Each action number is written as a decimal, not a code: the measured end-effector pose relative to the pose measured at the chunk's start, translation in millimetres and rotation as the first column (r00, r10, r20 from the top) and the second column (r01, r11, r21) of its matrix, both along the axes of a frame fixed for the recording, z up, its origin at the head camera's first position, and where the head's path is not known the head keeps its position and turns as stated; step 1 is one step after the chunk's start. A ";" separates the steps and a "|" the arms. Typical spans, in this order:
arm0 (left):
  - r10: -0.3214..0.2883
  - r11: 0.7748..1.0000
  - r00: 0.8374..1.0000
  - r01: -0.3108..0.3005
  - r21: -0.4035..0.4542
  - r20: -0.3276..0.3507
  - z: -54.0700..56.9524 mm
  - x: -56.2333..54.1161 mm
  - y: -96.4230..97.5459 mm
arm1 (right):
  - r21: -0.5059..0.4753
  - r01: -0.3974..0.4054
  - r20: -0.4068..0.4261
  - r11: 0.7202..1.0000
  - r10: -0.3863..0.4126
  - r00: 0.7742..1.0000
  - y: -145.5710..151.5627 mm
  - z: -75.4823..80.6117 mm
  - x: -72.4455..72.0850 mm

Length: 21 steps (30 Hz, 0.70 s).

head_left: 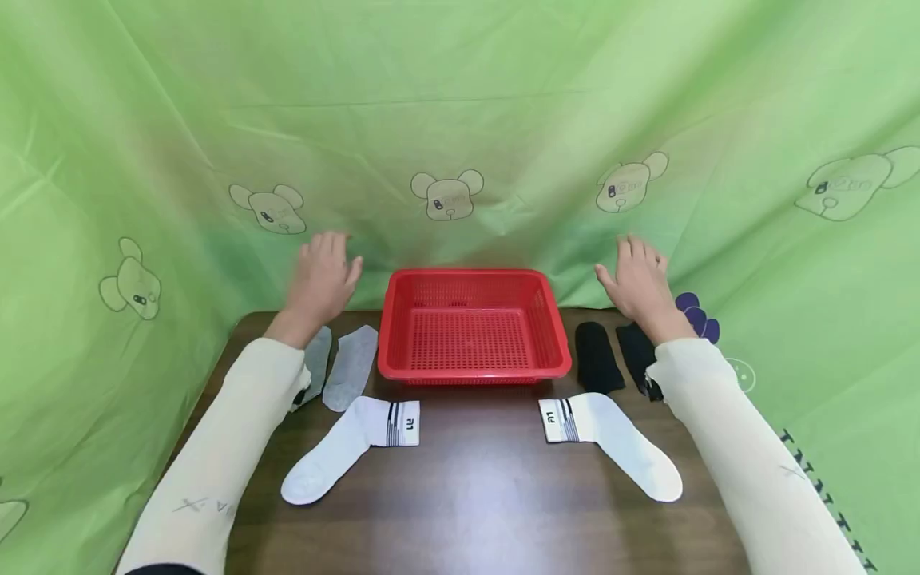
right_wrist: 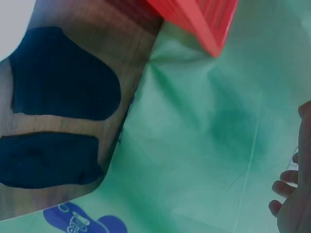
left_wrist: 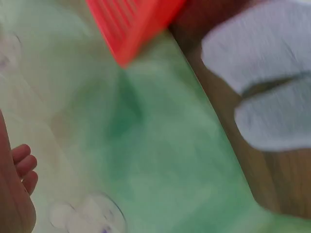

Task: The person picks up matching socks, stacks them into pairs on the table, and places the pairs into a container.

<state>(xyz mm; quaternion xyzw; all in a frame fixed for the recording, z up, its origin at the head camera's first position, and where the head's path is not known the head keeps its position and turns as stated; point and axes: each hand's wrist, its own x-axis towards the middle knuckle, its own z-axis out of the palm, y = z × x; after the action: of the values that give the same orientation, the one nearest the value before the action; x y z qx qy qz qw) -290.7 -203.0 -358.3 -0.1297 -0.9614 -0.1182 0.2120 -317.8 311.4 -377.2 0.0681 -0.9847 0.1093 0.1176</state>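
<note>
My left hand [head_left: 325, 275] is raised above the table's far left corner, fingers relaxed and holding nothing. Below it lie two grey socks [head_left: 351, 367], one partly covered by my sleeve. On the other side my right hand [head_left: 636, 279] hovers over the far right corner, also holding nothing. Two black socks [head_left: 598, 358] lie beneath that arm. A white sock [head_left: 345, 451] with dark stripes lies at the left of the table, and a matching white sock [head_left: 611, 443] at the right. Between the hands stands a red basket [head_left: 474, 374] with nothing in it.
The brown wooden table [head_left: 460, 479] meets a green curtain [head_left: 460, 64] printed with bear heads at its back and sides. The basket sits against the table's back edge, between the grey and the black socks.
</note>
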 end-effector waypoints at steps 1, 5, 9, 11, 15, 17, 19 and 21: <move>-0.024 0.999 0.999 0.024 0.026 -0.022 -1.8 5.0 5.8 | -0.012 -0.004 -0.009 1.000 0.004 1.000 -0.3 -0.9 4.6; -0.132 0.983 0.989 0.138 0.121 -0.059 -9.1 32.4 34.6 | -0.037 -0.025 -0.058 0.999 0.023 0.998 -0.6 -5.7 27.5; -0.241 0.966 0.970 0.237 0.105 0.025 -22.6 68.0 66.2 | -0.028 -0.065 -0.093 0.997 0.062 0.994 0.4 -15.9 52.9; -0.290 0.955 0.954 0.283 0.088 0.073 -31.0 84.5 81.3 | -0.017 -0.083 -0.091 0.996 0.081 0.992 1.7 -23.3 65.7; -0.364 0.931 0.924 0.356 0.081 0.121 -45.8 108.1 108.1 | 0.003 -0.115 -0.089 0.993 0.115 0.989 4.4 -42.4 92.2; -0.390 0.921 0.911 0.382 0.079 0.134 -53.9 116.8 120.3 | 0.018 -0.131 -0.089 0.991 0.132 0.987 4.6 -53.9 105.4; -0.418 0.909 0.897 0.411 0.074 0.144 -62.5 123.9 132.2 | 0.031 -0.144 -0.089 0.989 0.146 0.985 2.6 -65.8 117.3; -0.446 0.895 0.878 0.440 0.072 0.172 -71.8 129.3 144.4 | 0.043 -0.157 -0.093 0.987 0.161 0.983 -1.4 -76.7 127.1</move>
<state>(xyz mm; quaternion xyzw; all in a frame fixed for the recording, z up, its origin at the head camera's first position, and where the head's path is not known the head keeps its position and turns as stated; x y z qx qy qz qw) -161.4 -58.6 -430.0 -0.3312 -0.9198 -0.1896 0.0915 -190.7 310.0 -453.9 0.1538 -0.9710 0.0976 0.1546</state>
